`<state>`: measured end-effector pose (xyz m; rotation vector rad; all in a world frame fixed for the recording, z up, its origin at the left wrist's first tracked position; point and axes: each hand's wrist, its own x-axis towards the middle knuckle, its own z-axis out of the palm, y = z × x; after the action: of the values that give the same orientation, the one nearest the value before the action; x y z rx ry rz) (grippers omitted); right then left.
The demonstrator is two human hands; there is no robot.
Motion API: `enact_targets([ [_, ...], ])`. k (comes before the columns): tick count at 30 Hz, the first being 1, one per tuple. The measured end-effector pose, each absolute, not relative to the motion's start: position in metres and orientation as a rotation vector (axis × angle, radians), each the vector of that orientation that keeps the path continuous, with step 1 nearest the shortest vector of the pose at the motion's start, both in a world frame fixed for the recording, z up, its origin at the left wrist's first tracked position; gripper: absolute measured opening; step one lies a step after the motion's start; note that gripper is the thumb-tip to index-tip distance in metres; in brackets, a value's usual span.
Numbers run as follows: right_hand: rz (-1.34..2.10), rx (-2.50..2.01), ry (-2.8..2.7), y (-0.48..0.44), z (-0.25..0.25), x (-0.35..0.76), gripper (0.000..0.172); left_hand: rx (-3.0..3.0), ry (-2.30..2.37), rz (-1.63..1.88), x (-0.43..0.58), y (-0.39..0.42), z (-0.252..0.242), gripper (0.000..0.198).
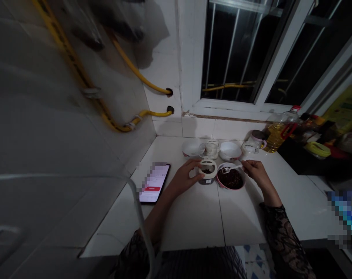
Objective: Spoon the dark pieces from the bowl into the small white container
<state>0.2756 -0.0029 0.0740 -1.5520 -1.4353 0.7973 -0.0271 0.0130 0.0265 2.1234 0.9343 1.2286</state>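
Observation:
My left hand is wrapped round a small jar with a white rim and dark contents, on the white tiled counter. My right hand pinches the handle of a small white spoon. The spoon's bowl rests over a pink-rimmed bowl full of dark red-brown spice, right beside the jar. Both forearms wear dark lace sleeves.
A lit phone lies left of the jar. Behind stand two white bowls, glass jars, a lid, an oil bottle and more bottles at the right. Yellow gas hoses run along the left wall; a barred window is behind.

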Motion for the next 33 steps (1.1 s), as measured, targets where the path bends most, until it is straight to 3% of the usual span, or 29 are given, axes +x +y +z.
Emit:
enact_targets([
  [4, 0.611, -1.43, -1.4, -0.008, 0.078, 0.255, 0.059, 2.119, 0.93, 1.228, -0.027, 0.013, 0.027, 0.016],
  [7, 0.291, -1.334, -1.499, -0.018, 0.08, 0.232, 0.053, 2.116, 0.937, 1.214, -0.026, 0.013, 0.027, 0.016],
  [13, -0.18, -1.157, -1.99, -0.029, 0.077, 0.211, 0.038, 2.106, 0.933, 1.218, -0.026, 0.013, 0.025, 0.018],
  [24, 0.015, -1.723, -1.902, -0.016, 0.08, 0.276, 0.046, 2.111, 0.943, 1.213, -0.027, 0.013, 0.027, 0.017],
  [29, 0.233, -1.671, -2.031, -0.017, 0.076, 0.256, 0.041, 2.106, 0.933, 1.221, -0.026, 0.012, 0.028, 0.016],
  [33, 0.411, -1.61, -1.888, -0.016, 0.075, 0.255, 0.049, 2.107, 0.938, 1.219, -0.026, 0.011, 0.028, 0.016],
])
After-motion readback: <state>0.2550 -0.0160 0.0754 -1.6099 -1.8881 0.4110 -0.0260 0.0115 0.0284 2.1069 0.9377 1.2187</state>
